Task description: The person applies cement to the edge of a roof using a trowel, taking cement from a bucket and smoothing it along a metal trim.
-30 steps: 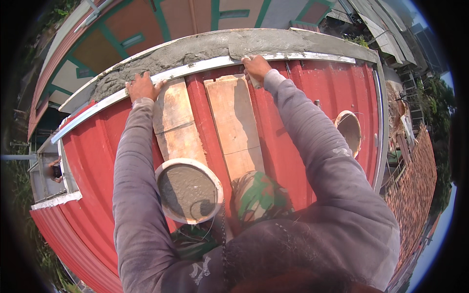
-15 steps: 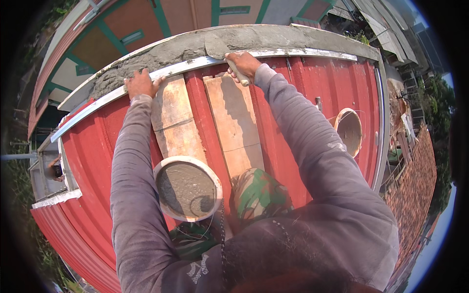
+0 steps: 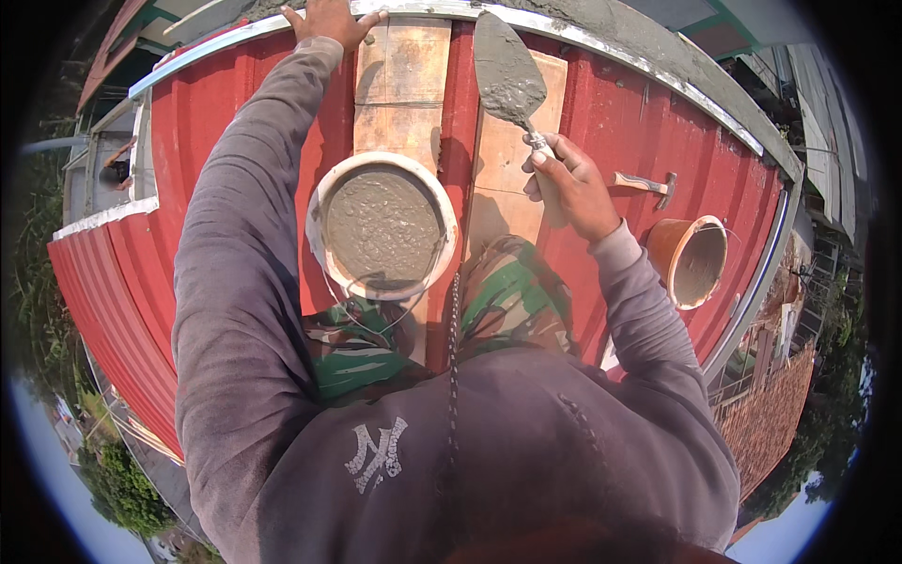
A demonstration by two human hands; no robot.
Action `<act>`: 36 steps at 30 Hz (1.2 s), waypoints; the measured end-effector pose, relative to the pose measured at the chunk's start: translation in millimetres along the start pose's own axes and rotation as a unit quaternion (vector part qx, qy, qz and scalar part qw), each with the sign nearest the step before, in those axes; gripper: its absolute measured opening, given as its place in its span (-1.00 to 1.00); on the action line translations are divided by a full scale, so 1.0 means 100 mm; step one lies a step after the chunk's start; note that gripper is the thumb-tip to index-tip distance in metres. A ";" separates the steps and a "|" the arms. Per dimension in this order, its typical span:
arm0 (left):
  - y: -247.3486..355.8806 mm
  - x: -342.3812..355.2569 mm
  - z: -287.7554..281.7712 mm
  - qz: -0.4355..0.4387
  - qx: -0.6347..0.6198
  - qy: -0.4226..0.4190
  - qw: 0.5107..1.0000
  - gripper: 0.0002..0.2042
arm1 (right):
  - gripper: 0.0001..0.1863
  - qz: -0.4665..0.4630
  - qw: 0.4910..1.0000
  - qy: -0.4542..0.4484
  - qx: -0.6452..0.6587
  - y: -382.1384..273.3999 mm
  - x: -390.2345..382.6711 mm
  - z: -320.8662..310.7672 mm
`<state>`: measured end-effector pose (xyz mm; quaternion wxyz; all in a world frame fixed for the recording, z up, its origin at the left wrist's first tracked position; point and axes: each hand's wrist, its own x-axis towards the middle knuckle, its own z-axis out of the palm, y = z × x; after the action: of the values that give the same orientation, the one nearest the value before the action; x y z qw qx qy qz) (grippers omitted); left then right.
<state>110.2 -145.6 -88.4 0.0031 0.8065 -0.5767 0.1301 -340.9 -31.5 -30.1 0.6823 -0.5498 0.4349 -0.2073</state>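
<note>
My right hand grips the handle of a pointed trowel, whose blade is coated with wet grey mortar and points away from me. The trowel is above a wooden board, to the right of a round pale-rimmed bucket full of mortar. At the upper edge my left hand rests on a whitish metal strip, thumb and fingers spread; some fingertips are cut off by the picture edge. Beyond the strip runs a ledge of fresh mortar.
Two wooden boards lie on the red ribbed metal roof. To the right are a hammer and an orange bucket with a grey-coated inside. Another person shows small beyond the roof's left edge. Neighbouring roofs and trees surround it.
My right hand has drawn the trowel back from the ledge toward me, near the mortar bucket. My left hand stays on the strip. The view has tilted down, and the hammer shows fully.
</note>
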 end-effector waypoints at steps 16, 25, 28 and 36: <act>-0.71 -4.47 -0.60 -0.328 -0.774 -0.323 0.436 -0.41 | -0.71 -0.059 0.668 -0.231 -0.704 -0.51 -0.21 1.34; -0.61 -4.44 -0.85 -0.259 -0.787 -0.276 0.487 -0.44 | -0.60 0.133 0.858 -0.302 -0.394 -0.09 0.16 1.21; -0.62 -4.52 -0.78 -0.282 -0.769 -0.267 0.507 -0.43 | -0.63 0.141 0.884 -0.324 -0.307 -0.25 0.09 0.96; -1.05 -4.47 -1.37 -0.379 -0.652 -0.205 0.624 -0.37 | -0.66 0.178 0.929 -0.308 -0.101 -0.66 0.22 0.05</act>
<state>45.3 326.1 -36.3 0.4594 0.7462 -0.1393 -0.4613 -312.3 -66.1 23.3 0.7491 -0.5664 0.3128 0.1420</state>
